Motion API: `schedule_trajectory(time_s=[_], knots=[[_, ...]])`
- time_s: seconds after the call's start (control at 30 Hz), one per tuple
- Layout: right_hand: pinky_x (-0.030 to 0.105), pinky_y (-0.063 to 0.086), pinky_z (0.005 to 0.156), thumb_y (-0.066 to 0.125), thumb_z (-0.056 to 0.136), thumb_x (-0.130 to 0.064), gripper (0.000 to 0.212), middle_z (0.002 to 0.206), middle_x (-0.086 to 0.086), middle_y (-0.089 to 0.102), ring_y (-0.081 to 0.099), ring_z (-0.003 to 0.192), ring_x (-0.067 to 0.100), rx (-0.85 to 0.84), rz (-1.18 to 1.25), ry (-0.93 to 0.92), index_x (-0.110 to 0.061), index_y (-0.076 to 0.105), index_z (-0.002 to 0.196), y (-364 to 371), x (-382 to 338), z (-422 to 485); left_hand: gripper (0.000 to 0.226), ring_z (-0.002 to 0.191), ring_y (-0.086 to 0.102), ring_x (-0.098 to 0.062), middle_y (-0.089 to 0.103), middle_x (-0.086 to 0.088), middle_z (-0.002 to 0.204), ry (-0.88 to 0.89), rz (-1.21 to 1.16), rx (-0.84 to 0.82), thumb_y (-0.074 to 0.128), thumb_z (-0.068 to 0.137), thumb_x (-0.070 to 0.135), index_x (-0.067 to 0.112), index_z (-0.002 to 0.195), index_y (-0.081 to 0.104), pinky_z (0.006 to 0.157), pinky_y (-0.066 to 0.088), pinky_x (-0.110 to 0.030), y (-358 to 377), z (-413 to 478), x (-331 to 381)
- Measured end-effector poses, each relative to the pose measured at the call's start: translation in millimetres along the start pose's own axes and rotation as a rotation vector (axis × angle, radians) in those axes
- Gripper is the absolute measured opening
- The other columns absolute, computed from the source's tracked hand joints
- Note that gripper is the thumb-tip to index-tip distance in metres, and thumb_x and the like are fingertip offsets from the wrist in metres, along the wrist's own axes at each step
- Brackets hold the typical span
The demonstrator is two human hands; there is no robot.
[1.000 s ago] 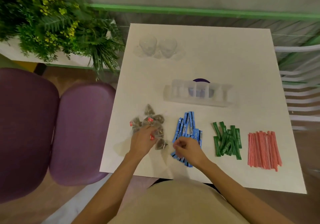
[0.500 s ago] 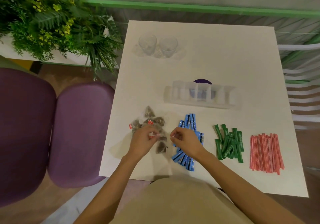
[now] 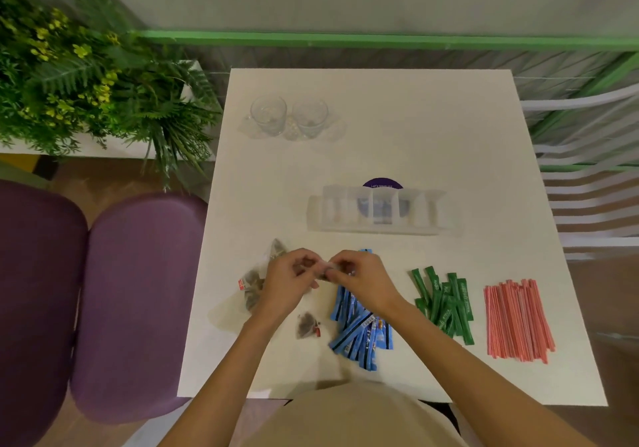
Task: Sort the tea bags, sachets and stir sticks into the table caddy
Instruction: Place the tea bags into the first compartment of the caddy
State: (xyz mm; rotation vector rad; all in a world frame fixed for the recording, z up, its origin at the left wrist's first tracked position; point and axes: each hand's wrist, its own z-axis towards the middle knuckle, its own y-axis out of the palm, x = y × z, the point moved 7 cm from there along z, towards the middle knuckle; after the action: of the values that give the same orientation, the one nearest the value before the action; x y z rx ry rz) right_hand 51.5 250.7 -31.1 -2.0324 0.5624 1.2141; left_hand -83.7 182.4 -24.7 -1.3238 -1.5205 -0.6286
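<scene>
Both hands are up together over the near-left part of the counter point(image 3: 415, 142). The left hand point(image 3: 288, 279) and right hand point(image 3: 361, 279) meet fingertip to fingertip, fingers curled, each pinching one end of a small pale thing. It looks like a tea bag point(image 3: 325, 268), though it's too small to be sure. Neither hand is free.

Under and left of the left hand lies the pile of tea bags point(image 3: 254, 285), partly hidden. One loose bag point(image 3: 306, 325) lies closer to the near edge. Beneath the right wrist fan the blue sachets point(image 3: 359, 334). The green sachets point(image 3: 446, 305) come next, with the red sticks point(image 3: 515, 318) nearest the right edge, so it's four groups strung along the near edge.

The clear caddy point(image 3: 380, 213) sits mid-counter, beyond the hands and apart from every pile. Its compartments look to hold none of the goods yet, though the see-through walls make that hard to read. Two glasses point(image 3: 288, 118) stand toward the far-left corner.

I'd call this the very start of the job: the first tea bag is being readied and nothing is sorted yet.

The next move needs one hand to let go. The other then carries the bag away from the near edge to the caddy and drops it cleanly into one compartment, probably an end one. That leaves separate slots for the two sachet colours and the sticks. A soft bag could easily catch on a divider.
</scene>
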Motion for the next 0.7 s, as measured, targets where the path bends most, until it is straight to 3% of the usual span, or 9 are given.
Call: schedule_trajectory(time_s=[0.07,0.13,0.2,0.4,0.57,0.7], knots=[[0.017,0.049,0.066,0.072,0.084,-0.012,0.005,0.076,0.004,0.07,0.062,0.067,0.009,0.044,0.074,0.0,-0.008,0.071,0.083,-12,-1,7,0.003,0.058,0.067,-0.016,0.072,0.0,0.077,-0.01,0.001,0.015,0.07,0.086,0.014,0.017,0.085,0.071,0.061,0.054,-0.028,2,8,4],[0.023,0.052,0.064,0.073,0.083,-0.01,0.007,0.074,0.007,0.07,0.064,0.065,0.017,0.084,0.166,0.032,-0.005,0.069,0.081,-22,1,14,0.005,0.057,0.068,-0.017,0.072,0.002,0.08,-0.019,-0.017,0.037,0.071,0.086,0.016,0.02,0.087,0.071,0.062,0.053,-0.033,1,18,6],[0.019,0.049,0.061,0.073,0.084,-0.01,0.008,0.072,0.008,0.07,0.062,0.062,0.011,0.12,0.214,0.046,-0.005,0.069,0.081,-32,2,24,0.008,0.061,0.07,-0.019,0.073,0.003,0.084,-0.022,-0.042,0.041,0.072,0.085,0.018,0.021,0.092,0.071,0.06,0.053,-0.039,2,28,9],[0.011,0.046,0.058,0.072,0.085,-0.012,0.009,0.077,0.007,0.07,0.062,0.061,0.003,0.13,0.174,0.045,-0.004,0.068,0.087,-50,-7,61,0.005,0.065,0.069,-0.018,0.074,-0.001,0.078,0.037,-0.03,0.026,0.071,0.086,0.012,0.014,0.089,0.074,0.053,0.051,-0.028,6,64,33],[0.013,0.046,0.059,0.07,0.088,-0.016,0.016,0.087,0.007,0.071,0.064,0.069,0.011,0.161,0.075,0.106,-0.007,0.068,0.101,-65,8,90,0.014,0.058,0.068,-0.015,0.072,0.003,0.075,0.124,0.19,0.059,0.071,0.083,0.008,0.021,0.081,0.073,0.056,0.05,-0.02,-2,110,52],[0.023,0.052,0.076,0.07,0.088,-0.016,0.015,0.09,0.005,0.071,0.064,0.081,0.016,0.155,-0.057,0.127,-0.008,0.07,0.101,-70,20,100,0.009,0.059,0.066,-0.009,0.071,0.011,0.074,0.154,0.427,0.079,0.072,0.082,0.017,0.026,0.08,0.074,0.065,0.055,-0.027,-6,143,52]])
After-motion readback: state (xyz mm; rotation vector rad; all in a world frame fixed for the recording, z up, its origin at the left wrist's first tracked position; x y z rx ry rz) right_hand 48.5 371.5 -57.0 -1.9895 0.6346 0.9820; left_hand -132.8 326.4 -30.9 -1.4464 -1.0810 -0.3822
